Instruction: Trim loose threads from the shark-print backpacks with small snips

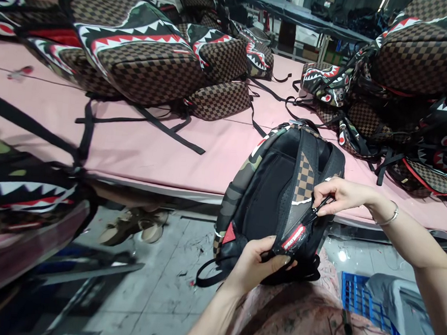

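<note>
A black backpack (263, 190) with camouflage sides leans on the table's front edge, its back panel and shoulder straps facing me. My left hand (257, 264) grips the lower part of a shoulder strap (304, 181), close to a red label (294, 238) with white lettering. Higher on that strap, below its brown checkered patch, my right hand (332, 195) pinches a thin black piece, perhaps a cord or zipper pull; its exact kind is hidden by the fingers. A loose black webbing loop (210, 276) hangs at the bag's lower left.
Checkered shark-mouth backpacks (153, 71) lie across the pink table (132, 153), with another pile (425, 64) at right. Black straps trail over the surface. A blue plastic crate (356, 294) stands on the floor at lower right. Another bag (22, 194) rests at left.
</note>
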`<state>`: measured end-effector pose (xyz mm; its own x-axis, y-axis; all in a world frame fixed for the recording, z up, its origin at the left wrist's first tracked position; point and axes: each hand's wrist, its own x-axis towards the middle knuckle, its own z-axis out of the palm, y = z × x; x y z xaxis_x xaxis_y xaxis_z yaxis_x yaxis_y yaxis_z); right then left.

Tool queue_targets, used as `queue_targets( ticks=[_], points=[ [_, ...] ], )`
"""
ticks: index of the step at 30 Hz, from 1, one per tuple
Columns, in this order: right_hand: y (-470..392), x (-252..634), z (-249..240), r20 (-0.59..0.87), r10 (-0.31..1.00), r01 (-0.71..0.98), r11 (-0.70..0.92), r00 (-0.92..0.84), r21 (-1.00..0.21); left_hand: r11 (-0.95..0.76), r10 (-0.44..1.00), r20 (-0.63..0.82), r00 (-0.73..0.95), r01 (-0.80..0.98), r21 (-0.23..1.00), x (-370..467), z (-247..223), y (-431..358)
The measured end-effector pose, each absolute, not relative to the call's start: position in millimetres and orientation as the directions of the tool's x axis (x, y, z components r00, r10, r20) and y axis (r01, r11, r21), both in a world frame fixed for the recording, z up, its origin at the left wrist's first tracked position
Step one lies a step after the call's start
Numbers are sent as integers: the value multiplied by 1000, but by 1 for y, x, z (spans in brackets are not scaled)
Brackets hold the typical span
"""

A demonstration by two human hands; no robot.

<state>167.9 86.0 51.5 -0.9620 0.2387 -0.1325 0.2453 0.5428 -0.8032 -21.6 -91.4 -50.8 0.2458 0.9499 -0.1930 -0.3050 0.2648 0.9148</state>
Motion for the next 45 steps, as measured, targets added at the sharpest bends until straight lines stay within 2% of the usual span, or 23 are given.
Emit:
queue_targets(
  ticks=[20,25,28,31,33,38,41,45],
  points=[
    [62,140,63,-75,61,97,705,-995,-703,221,962,-179,208,-203,954,-21,-21,-91],
    [54,135,64,-53,50,72,739,-997,-670,238,959,-191,210,-230,944,-20,-22,-91],
    [54,140,59,21,98,57,724,-995,-687,259,953,-189,239,-310,915,-23,-26,-92],
    [61,150,49,161,311,115,708,-937,-697,278,945,-169,281,-414,867,-29,-30,-94],
    [67,158,41,273,394,121,732,-877,-670,273,949,-153,275,-479,834,-31,-32,-95],
    [70,166,27,498,282,-13,861,-820,-509,287,954,-186,234,-549,785,-30,-31,-95],
    [65,163,27,525,220,-25,907,-822,-420,315,947,-218,236,-548,775,-29,-29,-94],
    [61,159,27,525,164,-43,932,-835,-360,340,938,-239,251,-527,779,-29,-26,-93]
  ],
)
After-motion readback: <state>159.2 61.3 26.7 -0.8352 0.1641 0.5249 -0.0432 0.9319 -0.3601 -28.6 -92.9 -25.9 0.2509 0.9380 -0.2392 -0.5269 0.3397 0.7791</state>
